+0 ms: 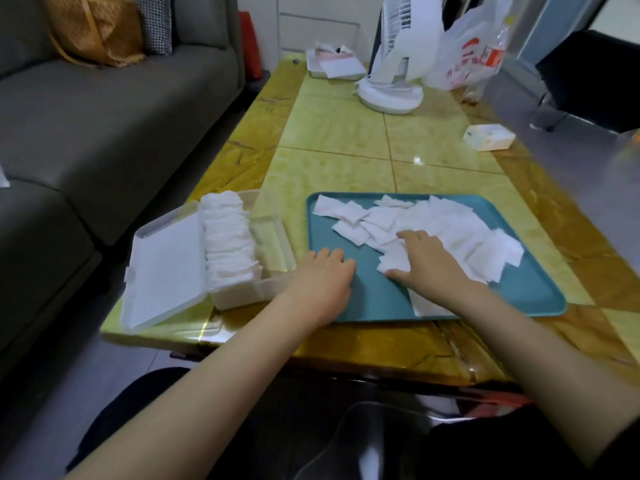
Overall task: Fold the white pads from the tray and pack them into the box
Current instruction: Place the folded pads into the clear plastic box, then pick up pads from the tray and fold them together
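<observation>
A: White pads (460,233), where?
B: Under the right hand (427,263), flat fingers pressing one on the teal tray (374,299). Left hand (323,273) rests relaxed at the tray's edge, holding nothing.
A: Box (242,294)?
B: Just left of the tray, a row of folded pads (227,237) inside.

Before me the tray (363,292) is sitting on the counter (346,133), loose pads (467,237) lying in it; the box (272,237) is standing just left, folded pads (227,233) lining its left side.

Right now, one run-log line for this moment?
left hand: rests on tray; right hand: presses pad; box: lid open, folded pads inside; loose pads: many on tray
</observation>
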Demonstrator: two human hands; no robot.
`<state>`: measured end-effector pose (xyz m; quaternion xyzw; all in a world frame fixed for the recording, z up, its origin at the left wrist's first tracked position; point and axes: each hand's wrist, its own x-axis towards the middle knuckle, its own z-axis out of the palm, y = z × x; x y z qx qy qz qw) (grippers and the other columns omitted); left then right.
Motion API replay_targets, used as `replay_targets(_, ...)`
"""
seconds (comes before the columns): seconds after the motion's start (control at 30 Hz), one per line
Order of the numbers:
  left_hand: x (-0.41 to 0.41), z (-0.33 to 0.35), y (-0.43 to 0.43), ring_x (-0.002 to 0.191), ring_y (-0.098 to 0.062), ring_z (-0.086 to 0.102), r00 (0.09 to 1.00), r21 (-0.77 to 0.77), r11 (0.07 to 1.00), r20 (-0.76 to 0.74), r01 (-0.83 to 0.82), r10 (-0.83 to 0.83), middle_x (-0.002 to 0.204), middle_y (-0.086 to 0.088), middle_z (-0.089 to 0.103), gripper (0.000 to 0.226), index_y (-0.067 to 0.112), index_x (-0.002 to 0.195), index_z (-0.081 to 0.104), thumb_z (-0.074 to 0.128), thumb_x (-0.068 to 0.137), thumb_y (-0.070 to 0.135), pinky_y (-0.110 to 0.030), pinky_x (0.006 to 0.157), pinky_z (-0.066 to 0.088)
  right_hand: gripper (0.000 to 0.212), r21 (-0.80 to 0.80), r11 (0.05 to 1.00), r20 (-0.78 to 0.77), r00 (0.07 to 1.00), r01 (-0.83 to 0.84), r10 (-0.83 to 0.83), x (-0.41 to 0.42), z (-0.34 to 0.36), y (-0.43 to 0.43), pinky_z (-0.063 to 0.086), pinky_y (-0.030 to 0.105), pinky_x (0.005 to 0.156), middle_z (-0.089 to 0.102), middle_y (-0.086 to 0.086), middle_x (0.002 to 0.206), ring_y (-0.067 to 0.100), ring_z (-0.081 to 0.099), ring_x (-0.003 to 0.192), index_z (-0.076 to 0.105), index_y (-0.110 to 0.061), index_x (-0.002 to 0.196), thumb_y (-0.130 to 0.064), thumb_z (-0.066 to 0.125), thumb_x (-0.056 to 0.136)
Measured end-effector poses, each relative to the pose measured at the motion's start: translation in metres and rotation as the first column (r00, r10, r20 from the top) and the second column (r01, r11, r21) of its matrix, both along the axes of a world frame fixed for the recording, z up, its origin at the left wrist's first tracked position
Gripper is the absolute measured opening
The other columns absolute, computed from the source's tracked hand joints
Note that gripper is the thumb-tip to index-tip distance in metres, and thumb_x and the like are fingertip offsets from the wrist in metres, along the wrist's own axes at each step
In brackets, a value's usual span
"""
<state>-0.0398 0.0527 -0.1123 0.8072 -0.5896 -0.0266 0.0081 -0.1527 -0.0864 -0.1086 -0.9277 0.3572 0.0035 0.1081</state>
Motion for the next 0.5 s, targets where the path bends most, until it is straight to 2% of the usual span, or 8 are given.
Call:
replay_targets(0.1, -0.005, -0.006, -0.003, 0.117, -0.029, 0.045, 1.0, 0.001, 1.0, -0.005, 0.002, -0.002, 0.126, -0.009, 0.047, 0.031, 0.013, 0.128, 0.045, 0.041, 0.098, 0.022, -0.037, 0.094, 0.035, 0.052, -0.067, 0.998, 0.015, 1.0, -0.004, 0.005, 0.0, -0.004, -0.005, 0.037, 0.036, 0.093, 0.045, 0.013, 0.129, 0.03, 0.044, 0.117, 0.042, -0.009, 0.132, -0.03, 0.06, 0.088)
replay_targets(0.2, -0.008, -0.008, -0.007, 0.116, -0.028, 0.044, 1.0, -0.037, 0.999, -0.028, -0.008, 0.007, 0.126, -0.009, 0.047, 0.031, 0.013, 0.127, 0.045, 0.04, 0.099, 0.023, -0.036, 0.091, 0.037, 0.02, -0.134, 0.991, 0.061, 0.998, -0.014, 0.023, 0.003, -0.006, -0.007, 0.04, 0.035, 0.074, 0.053, 0.012, 0.104, 0.03, 0.053, 0.097, 0.059, -0.007, 0.102, -0.022, 0.053, 0.091)
replay_targets(0.27, -0.008, -0.011, -0.008, 0.116, -0.028, 0.043, 0.999, -0.045, 0.999, -0.033, -0.015, 0.014, 0.126, -0.008, 0.046, 0.032, 0.014, 0.128, 0.044, 0.041, 0.099, 0.026, -0.036, 0.09, 0.038, 0.021, -0.132, 0.991, 0.128, 0.992, -0.009, 0.026, 0.004, -0.006, -0.005, 0.033, 0.033, 0.063, 0.054, 0.01, 0.085, 0.031, 0.056, 0.085, 0.056, -0.006, 0.081, -0.021, 0.048, 0.093)
replay_targets(0.37, -0.006, -0.014, -0.009, 0.116, -0.028, 0.043, 0.996, -0.076, 0.996, -0.076, -0.043, 0.038, 0.128, -0.007, 0.048, 0.034, 0.014, 0.13, 0.043, 0.041, 0.099, 0.027, -0.036, 0.093, 0.038, 0.028, -0.082, 0.997, 0.278, 0.96, -0.014, 0.036, 0.006, -0.006, -0.001, 0.038, 0.034, 0.064, 0.064, 0.013, 0.081, 0.03, 0.059, 0.082, 0.063, -0.002, 0.082, -0.023, 0.049, 0.095)
replay_targets(0.43, -0.005, -0.013, -0.012, 0.119, -0.027, 0.043, 0.97, -0.148, 0.981, -0.224, -0.126, 0.091, 0.132, -0.007, 0.048, 0.038, 0.014, 0.135, 0.04, 0.041, 0.1, 0.028, -0.036, 0.097, 0.037, 0.024, -0.016, 0.999, 0.378, 0.925, -0.029, 0.033, 0.01, -0.002, 0.003, 0.038, 0.031, 0.066, 0.066, 0.009, 0.083, 0.024, 0.059, 0.081, 0.064, -0.005, 0.083, -0.024, 0.053, 0.093)
replay_targets(0.5, -0.004, -0.009, -0.014, 0.121, -0.026, 0.046, 0.854, -0.218, 0.934, -0.501, -0.283, 0.142, 0.134, -0.009, 0.048, 0.044, 0.011, 0.138, 0.037, 0.043, 0.099, 0.03, -0.035, 0.1, 0.036, 0.01, 0.102, 0.993, 0.461, 0.887, -0.064, 0.01, 0.015, 0.003, 0.008, 0.033, 0.02, 0.063, 0.064, 0.001, 0.085, 0.015, 0.056, 0.081, 0.064, -0.011, 0.088, -0.021, 0.06, 0.089)
